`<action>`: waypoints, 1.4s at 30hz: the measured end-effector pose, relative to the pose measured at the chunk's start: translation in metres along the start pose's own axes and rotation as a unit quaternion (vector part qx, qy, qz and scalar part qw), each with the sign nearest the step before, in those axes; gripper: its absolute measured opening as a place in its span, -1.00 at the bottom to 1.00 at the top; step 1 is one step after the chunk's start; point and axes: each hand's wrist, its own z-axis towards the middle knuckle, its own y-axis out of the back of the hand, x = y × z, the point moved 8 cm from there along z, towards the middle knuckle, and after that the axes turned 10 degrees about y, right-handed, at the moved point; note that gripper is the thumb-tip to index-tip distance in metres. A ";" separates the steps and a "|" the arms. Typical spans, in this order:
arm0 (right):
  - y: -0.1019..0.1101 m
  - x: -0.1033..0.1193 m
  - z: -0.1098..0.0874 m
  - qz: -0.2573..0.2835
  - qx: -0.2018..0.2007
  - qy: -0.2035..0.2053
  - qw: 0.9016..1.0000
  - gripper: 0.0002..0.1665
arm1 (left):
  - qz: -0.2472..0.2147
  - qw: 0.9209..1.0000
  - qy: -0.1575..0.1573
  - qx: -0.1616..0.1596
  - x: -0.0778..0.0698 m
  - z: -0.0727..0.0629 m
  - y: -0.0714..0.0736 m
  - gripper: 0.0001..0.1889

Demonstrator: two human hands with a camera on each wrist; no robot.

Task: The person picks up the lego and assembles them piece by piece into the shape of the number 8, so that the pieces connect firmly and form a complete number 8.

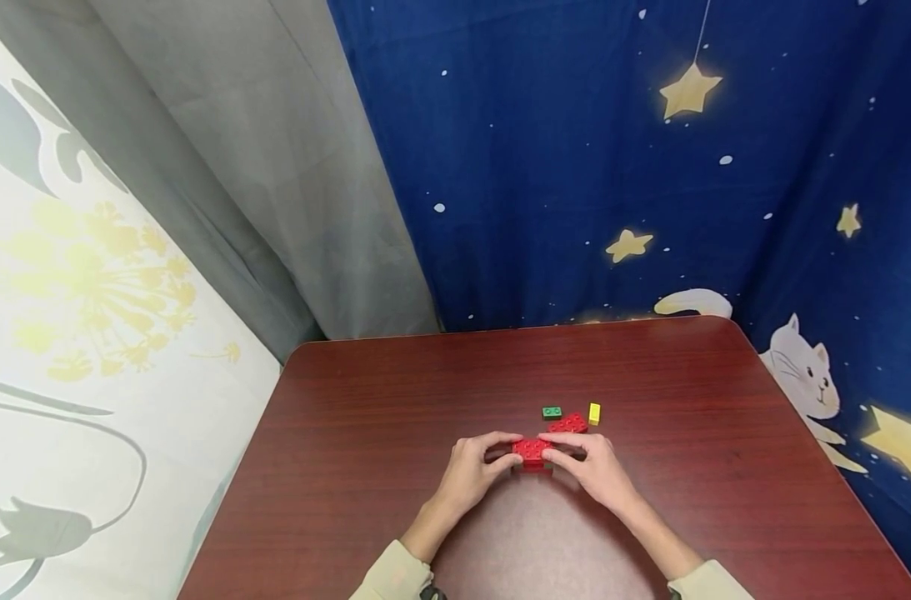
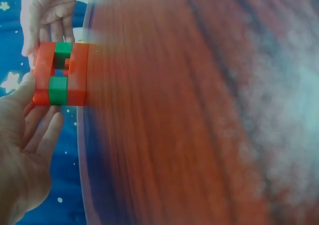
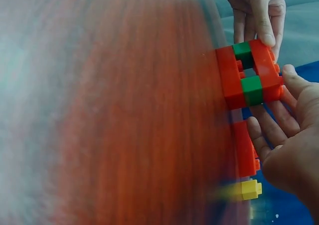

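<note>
A stack of toy building bricks stands on the table before me: a red brick (image 1: 533, 451) on top, another red brick (image 2: 77, 80) at the bottom, and two green bricks (image 3: 251, 90) between them with a gap in the middle. My left hand (image 1: 470, 468) grips the top red brick at its left end, thumb on the near side and fingers on the far side. At the right end, my right hand (image 1: 596, 473) holds the same brick in a matching grip. Both wrist views show the stack from its near side.
Just behind the stack lies a loose red brick (image 1: 570, 422). A small green brick (image 1: 551, 412) and a small yellow brick (image 1: 594, 413) are beside it. The brown table (image 1: 395, 392) ends at a blue star-patterned curtain (image 1: 545, 167).
</note>
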 end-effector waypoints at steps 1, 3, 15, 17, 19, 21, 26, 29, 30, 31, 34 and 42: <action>0.000 0.001 0.001 -0.004 0.002 0.002 1.000 -0.65 | 0.002 1.000 -0.001 0.000 0.000 0.000 0.000 -0.64; 0.001 0.001 0.001 -0.008 0.005 0.005 1.000 -0.64 | 0.006 1.000 0.000 0.000 0.000 0.001 0.000 -0.64; -0.008 0.001 -0.003 -0.006 -0.002 0.033 0.999 -0.61 | -0.010 1.000 0.015 0.006 0.002 -0.003 0.001 -0.64; -0.009 0.002 -0.003 -0.003 -0.003 0.038 0.999 -0.61 | -0.011 1.000 0.017 0.006 0.002 -0.003 0.002 -0.64; -0.009 0.001 -0.003 0.000 -0.004 0.040 0.999 -0.62 | -0.013 1.000 0.019 0.007 0.002 -0.003 0.002 -0.63; -0.009 0.001 -0.003 0.002 -0.005 0.041 0.999 -0.62 | -0.016 1.000 0.019 0.008 0.002 -0.003 0.002 -0.63; -0.009 -0.003 -0.006 0.009 -0.008 0.039 0.999 -0.63 | -0.015 1.000 0.015 0.010 0.001 -0.003 0.001 -0.63; -0.008 -0.004 -0.007 0.013 -0.009 0.034 0.999 -0.63 | -0.009 1.000 0.013 0.011 0.001 -0.002 0.000 -0.62; -0.008 -0.005 -0.007 0.015 -0.009 0.032 0.999 -0.63 | -0.006 1.000 0.012 0.010 0.001 -0.002 0.000 -0.62; -0.008 -0.005 -0.007 0.018 -0.009 0.029 0.999 -0.63 | -0.005 1.000 0.011 0.009 0.001 -0.002 0.000 -0.62; -0.007 -0.007 -0.006 0.032 -0.006 0.016 0.999 -0.63 | 0.004 1.000 0.001 0.007 0.000 -0.001 0.000 -0.62; -0.005 -0.010 -0.006 0.057 -0.005 -0.011 0.998 -0.61 | 0.022 0.999 -0.027 0.001 -0.002 0.000 0.000 -0.62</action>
